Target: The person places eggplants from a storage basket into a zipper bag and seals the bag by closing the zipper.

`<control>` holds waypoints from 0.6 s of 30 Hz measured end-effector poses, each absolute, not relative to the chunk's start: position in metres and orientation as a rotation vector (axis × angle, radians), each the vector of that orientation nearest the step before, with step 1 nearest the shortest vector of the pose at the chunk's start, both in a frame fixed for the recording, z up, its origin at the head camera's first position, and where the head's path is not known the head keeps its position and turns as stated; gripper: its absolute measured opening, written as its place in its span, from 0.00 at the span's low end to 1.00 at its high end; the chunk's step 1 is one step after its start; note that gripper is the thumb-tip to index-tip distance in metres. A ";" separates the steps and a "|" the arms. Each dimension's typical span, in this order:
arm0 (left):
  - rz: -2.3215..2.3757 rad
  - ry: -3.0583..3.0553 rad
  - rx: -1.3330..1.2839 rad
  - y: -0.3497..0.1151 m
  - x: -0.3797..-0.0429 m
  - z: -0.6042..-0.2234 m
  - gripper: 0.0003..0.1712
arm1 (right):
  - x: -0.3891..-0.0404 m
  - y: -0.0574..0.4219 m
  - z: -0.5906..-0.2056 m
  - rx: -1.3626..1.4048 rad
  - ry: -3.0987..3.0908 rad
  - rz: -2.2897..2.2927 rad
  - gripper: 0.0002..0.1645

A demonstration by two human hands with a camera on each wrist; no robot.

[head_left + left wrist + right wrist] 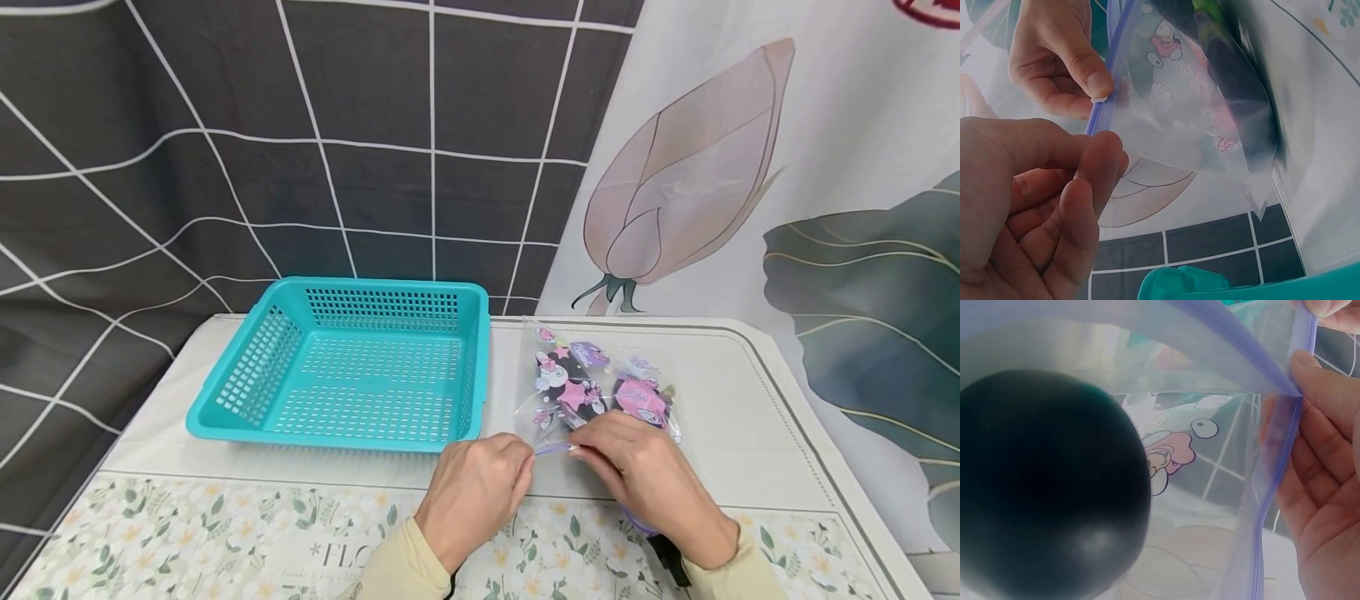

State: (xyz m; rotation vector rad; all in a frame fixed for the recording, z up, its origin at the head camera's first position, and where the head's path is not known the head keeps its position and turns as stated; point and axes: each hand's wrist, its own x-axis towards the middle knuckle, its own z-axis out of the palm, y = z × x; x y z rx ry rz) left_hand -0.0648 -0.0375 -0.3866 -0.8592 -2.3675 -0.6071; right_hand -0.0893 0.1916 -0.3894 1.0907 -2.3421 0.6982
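A clear plastic zip bag (557, 392) printed with pink, purple and black cartoon figures lies on the table, with dark contents showing through. My left hand (480, 492) pinches one end of its purple zip strip (1093, 119). Close beside it, my right hand (647, 471) pinches the strip at a small white slider (1099, 99), thumb on top. In the right wrist view, the two zip edges spread apart in front of my right hand, and a large dark rounded thing (1054, 481) fills the left side; its kind cannot be made out.
Left of the bag stands a turquoise plastic basket (315, 442) with perforated walls and nothing in it. The table wears a white cover (750, 400) with a floral band along the front. Behind hang a dark checked curtain (375, 92) and a flower-printed one (690, 183).
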 end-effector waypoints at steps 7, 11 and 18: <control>-0.612 -2.370 -0.860 -0.038 -0.065 -0.386 0.05 | -0.091 0.193 -0.389 1.095 -2.313 0.688 0.16; -0.633 -2.370 -0.858 -0.038 -0.065 -0.387 0.05 | -0.092 0.194 -0.390 1.100 -2.283 0.689 0.16; -0.658 -2.376 -0.852 -0.039 -0.065 -0.386 0.05 | -0.092 0.195 -0.389 1.093 -2.319 0.714 0.15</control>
